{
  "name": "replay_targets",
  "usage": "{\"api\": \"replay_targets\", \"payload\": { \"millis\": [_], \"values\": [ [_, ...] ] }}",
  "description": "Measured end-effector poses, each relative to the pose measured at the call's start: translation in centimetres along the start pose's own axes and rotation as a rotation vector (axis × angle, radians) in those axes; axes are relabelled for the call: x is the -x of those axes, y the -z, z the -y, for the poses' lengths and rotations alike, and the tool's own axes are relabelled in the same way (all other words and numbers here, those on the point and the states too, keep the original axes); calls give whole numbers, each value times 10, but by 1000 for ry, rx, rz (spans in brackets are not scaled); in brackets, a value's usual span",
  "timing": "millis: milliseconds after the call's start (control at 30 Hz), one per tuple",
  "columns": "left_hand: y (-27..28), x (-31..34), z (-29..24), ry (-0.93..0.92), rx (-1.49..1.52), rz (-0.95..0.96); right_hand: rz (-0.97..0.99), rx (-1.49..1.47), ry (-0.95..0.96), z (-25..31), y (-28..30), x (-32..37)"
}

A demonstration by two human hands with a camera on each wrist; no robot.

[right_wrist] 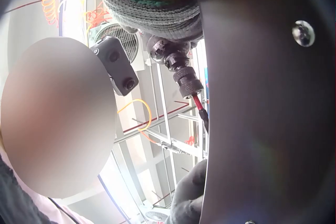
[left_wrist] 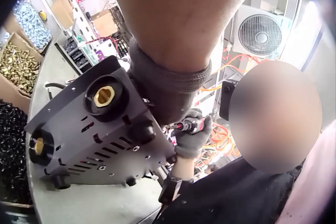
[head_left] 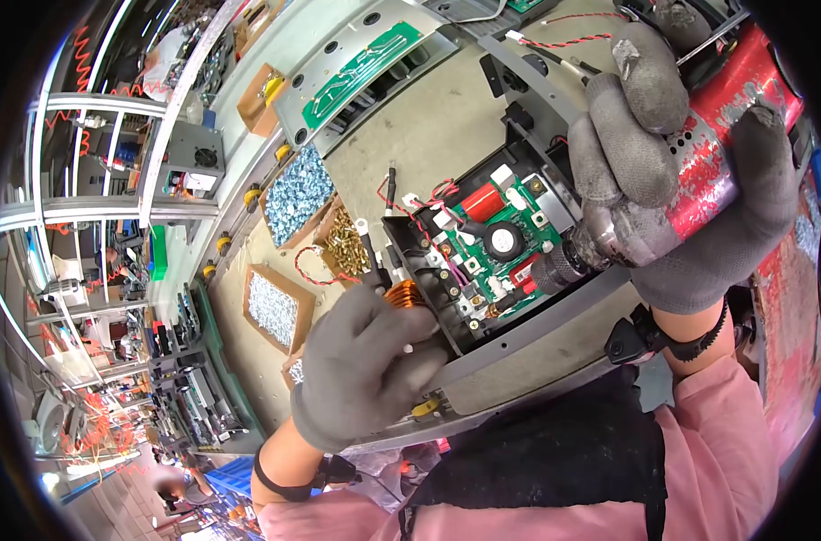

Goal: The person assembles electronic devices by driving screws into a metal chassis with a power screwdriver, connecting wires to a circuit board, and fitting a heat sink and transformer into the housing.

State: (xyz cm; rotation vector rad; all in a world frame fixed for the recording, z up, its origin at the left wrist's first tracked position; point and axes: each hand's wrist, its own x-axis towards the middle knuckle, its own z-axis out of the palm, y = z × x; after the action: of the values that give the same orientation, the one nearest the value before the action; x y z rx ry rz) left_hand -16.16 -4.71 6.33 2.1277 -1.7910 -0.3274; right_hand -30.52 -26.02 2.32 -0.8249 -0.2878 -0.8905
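My gloved right hand (head_left: 650, 135) grips a worn red power screwdriver (head_left: 699, 171), its knurled chuck (right_wrist: 187, 81) pointing down into an open black casing (head_left: 519, 338). Inside lies a green circuit board (head_left: 519, 230) with a red cylinder part and a round black component. The chuck overlaps the board's near right side. At the casing's left wall my gloved left hand (head_left: 361, 370) holds a copper coil (head_left: 403, 293) with curled fingers, partly hiding it. Cables with ring lugs (head_left: 363, 225) rise beside the coil. The left wrist view shows the casing's slotted outside and a brass socket (left_wrist: 104, 96).
Boxes of silvery screws (head_left: 298, 194), brass fasteners (head_left: 347, 243) and white small parts (head_left: 271, 307) stand left of the casing. Behind it is another unit with a green board (head_left: 361, 72). A red twisted wire (head_left: 568, 42) lies at the back. Shelving fills the far left.
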Motion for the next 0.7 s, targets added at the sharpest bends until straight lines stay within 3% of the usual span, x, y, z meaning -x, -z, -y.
{"api": "replay_targets", "payload": {
  "millis": [100,200,333,433,500,600,700],
  "values": [
    [7,5,1,-138,-119,-13,16,13,12,0,0,-1],
    [0,3,9,-226,-56,25,-9,64,29,0,0,1],
    [-3,-2,4,-198,-128,103,-6,84,21,1,-2,1],
    [-10,5,8,-230,-64,-42,38,-4,-25,1,1,-1],
    [-11,10,6,-144,-75,-174,79,-19,32,-5,7,-2],
    [-12,10,9,-145,-54,-208,118,-24,83,-8,8,-1],
    [-11,13,7,-76,-56,-69,82,2,71,-7,5,0]
  ]
}}
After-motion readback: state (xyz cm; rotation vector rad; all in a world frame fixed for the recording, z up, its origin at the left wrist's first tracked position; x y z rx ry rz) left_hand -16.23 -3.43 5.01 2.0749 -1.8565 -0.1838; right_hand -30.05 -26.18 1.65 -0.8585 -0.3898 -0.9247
